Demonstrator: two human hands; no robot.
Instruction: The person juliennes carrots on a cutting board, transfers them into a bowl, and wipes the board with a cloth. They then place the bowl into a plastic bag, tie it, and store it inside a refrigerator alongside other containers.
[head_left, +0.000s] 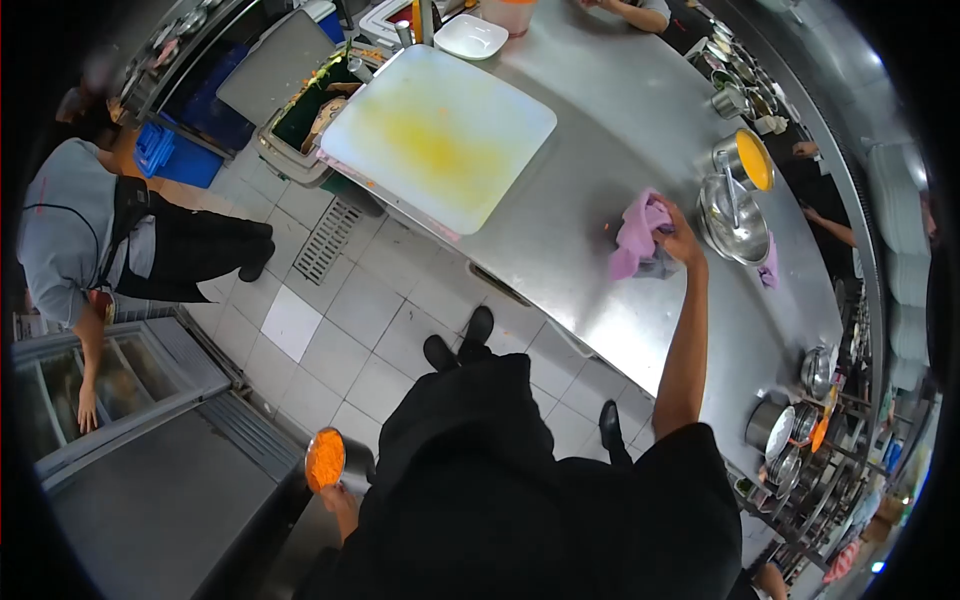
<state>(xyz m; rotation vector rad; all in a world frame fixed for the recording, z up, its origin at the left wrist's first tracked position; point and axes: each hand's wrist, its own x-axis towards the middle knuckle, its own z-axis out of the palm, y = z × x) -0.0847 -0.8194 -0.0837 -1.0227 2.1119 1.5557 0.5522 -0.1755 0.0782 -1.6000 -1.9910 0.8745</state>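
**A:** While the right hand (680, 243) is closed over that pink cloth (638, 235), where exactly does the cloth sit?

**B:** It's bunched on the steel tabletop (600, 130), between the stained white cutting board (440, 135) and the big metal mixing bowl (735, 222). The fingers are curled into its right edge.

**A:** How would it handle?

**B:** Soft and light, I'd say, and maybe damp. It folds wherever it's pinched. A full-palm grip on the gathered middle looks best, because a corner would only trail.

**A:** And the left hand (342, 497)?

**B:** It's down low by the hip, well away from the tabletop, wrapped under a small round bowl (325, 458) heaped with orange shreds. The bowl looks stiff and is probably smooth metal, so likely slippery. The loose heap could spill if it tips, so a hold from beneath suits it.
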